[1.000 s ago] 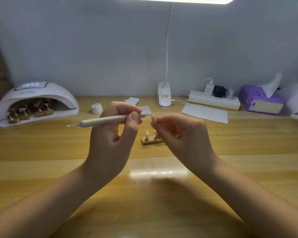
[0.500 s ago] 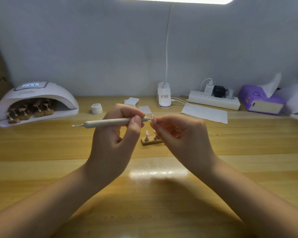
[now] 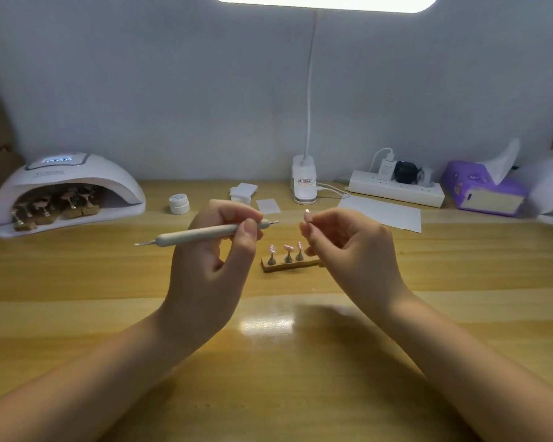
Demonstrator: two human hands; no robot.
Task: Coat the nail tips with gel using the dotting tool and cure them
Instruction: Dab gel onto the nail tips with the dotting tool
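Both forearms reach forward, raised. The left hand [image 3: 214, 250] pinches closed, thumb up. The right hand [image 3: 348, 247] pinches too, apart from it.

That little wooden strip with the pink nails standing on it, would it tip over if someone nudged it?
Probably not easily: the wooden strip lies flat and low on the desk. It looks small and light, so a nudge would likely slide it. The pink nails sit atop thin upright pegs, so they seem the wobbly part and might get knocked off.
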